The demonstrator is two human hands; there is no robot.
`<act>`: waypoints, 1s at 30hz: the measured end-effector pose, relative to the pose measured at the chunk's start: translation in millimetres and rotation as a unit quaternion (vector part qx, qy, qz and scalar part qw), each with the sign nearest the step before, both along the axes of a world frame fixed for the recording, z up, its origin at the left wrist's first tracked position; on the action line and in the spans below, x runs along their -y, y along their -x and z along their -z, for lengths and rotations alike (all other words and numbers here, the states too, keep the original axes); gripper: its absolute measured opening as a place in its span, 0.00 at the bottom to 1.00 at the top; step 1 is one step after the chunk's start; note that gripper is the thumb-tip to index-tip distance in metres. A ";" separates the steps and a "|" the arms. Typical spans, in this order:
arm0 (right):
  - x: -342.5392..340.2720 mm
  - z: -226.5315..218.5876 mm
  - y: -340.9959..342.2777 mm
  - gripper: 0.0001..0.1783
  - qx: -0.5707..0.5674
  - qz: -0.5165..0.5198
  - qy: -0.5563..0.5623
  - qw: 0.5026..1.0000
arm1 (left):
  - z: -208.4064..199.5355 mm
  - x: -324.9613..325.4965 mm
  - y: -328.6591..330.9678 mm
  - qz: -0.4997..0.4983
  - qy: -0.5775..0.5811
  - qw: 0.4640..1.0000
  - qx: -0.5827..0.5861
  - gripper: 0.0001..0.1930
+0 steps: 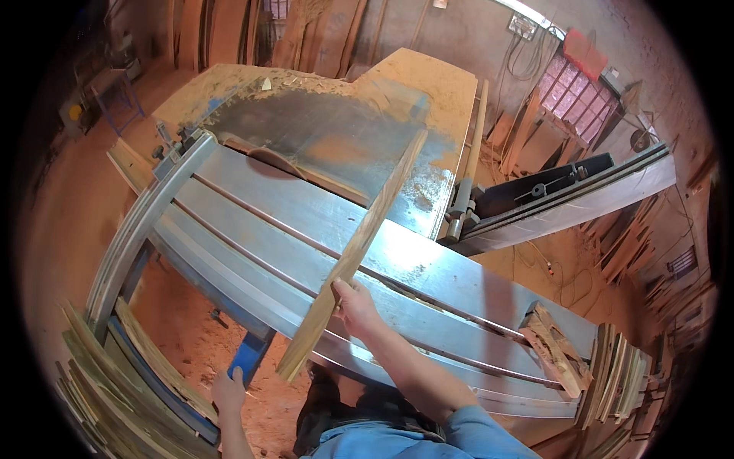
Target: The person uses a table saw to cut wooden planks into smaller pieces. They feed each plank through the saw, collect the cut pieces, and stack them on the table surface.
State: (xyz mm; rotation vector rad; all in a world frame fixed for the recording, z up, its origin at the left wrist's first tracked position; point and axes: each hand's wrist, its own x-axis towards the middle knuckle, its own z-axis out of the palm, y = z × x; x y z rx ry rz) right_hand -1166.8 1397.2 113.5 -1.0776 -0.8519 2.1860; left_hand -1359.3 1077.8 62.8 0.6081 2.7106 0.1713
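My right hand (355, 307) is closed on a long wooden strip (348, 264), thumb on its upper face. The strip lies slanted across the grooved metal sliding table (267, 222) of a table saw. Its far end reaches over the dark fixed saw top (306, 126), and its near end juts past the table's front edge. Low on the left, my left hand (228, 393) grips the end of a blue metal bracket (250, 356) below the table edge; its fingers are partly hidden. A curved, blade-like piece (266, 157) stands at the seam between the two surfaces.
A metal fence (115, 237) crosses the table's left end. Wooden strips (99, 382) are stacked at lower left, with more (615, 375) at the right end. A wooden block (554, 348) rests on the table's right part. Sawdust covers the floor, where a cable (562, 279) lies.
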 end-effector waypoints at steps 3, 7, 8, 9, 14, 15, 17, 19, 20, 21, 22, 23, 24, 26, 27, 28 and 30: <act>-9.7 -1.1 -2.5 0.14 0.001 0.012 -0.014 1.000 | 7.6 5.8 -26.8 0.010 0.004 1.000 -0.012 0.31; -29.3 18.6 -13.0 0.13 -0.014 0.023 -0.017 0.999 | 2.8 -9.3 -68.7 0.027 0.019 0.999 0.017 0.29; -31.8 19.7 -13.5 0.13 0.002 0.012 -0.001 1.000 | 13.8 -5.6 -73.7 0.018 0.017 1.000 0.011 0.27; -35.0 20.6 -14.1 0.13 0.004 0.008 -0.003 1.000 | 16.3 -5.7 -78.5 0.015 0.028 0.999 0.026 0.27; -45.4 27.6 -12.7 0.15 0.013 -0.032 -0.015 0.999 | 19.5 -11.3 -113.8 0.008 0.042 0.996 0.072 0.28; -50.5 33.3 -10.5 0.15 0.018 -0.023 -0.040 0.999 | 24.8 -11.7 -117.4 0.009 0.039 0.996 0.075 0.28; -51.6 41.0 -6.4 0.15 0.027 -0.014 -0.078 0.996 | 20.9 -12.0 -127.3 0.032 0.046 0.994 0.098 0.29; -52.0 25.0 -15.3 0.15 0.023 -0.026 -0.066 0.997 | 5.7 -21.4 -134.5 0.050 0.061 0.990 0.116 0.30; -64.7 36.9 -14.8 0.15 0.016 -0.020 -0.069 0.997 | 13.9 -30.8 -127.3 0.060 0.049 0.988 0.134 0.29; -69.7 45.8 -11.5 0.15 0.012 -0.012 -0.068 0.998 | 17.8 -35.2 -116.3 0.070 0.042 0.984 0.155 0.29; -66.8 42.7 -10.0 0.16 -0.011 -0.011 -0.047 0.999 | 18.3 -39.7 -109.8 0.078 0.030 0.981 0.177 0.28; -65.5 38.1 -9.2 0.16 0.004 -0.009 -0.040 0.999 | 6.5 -49.8 -104.7 0.033 -0.047 0.984 0.170 0.27; -64.3 41.3 -5.0 0.16 0.014 -0.007 -0.044 0.999 | -8.9 -58.4 -100.6 -0.011 -0.122 0.979 0.160 0.26; -70.5 46.1 4.3 0.16 0.035 0.002 -0.067 0.997 | -30.7 -85.7 -91.2 -0.036 -0.263 0.955 0.131 0.24; -74.4 56.0 8.5 0.15 0.044 0.007 -0.084 0.995 | -38.0 -104.1 -87.0 -0.019 -0.325 0.939 0.111 0.24; -77.7 61.4 14.6 0.15 0.048 0.011 -0.102 0.994 | -58.8 -126.9 -86.6 0.056 -0.282 0.955 0.071 0.26; -75.2 40.9 18.9 0.21 0.086 -0.053 -0.081 0.992 | -79.6 -156.5 -92.4 0.161 -0.219 0.962 -0.003 0.28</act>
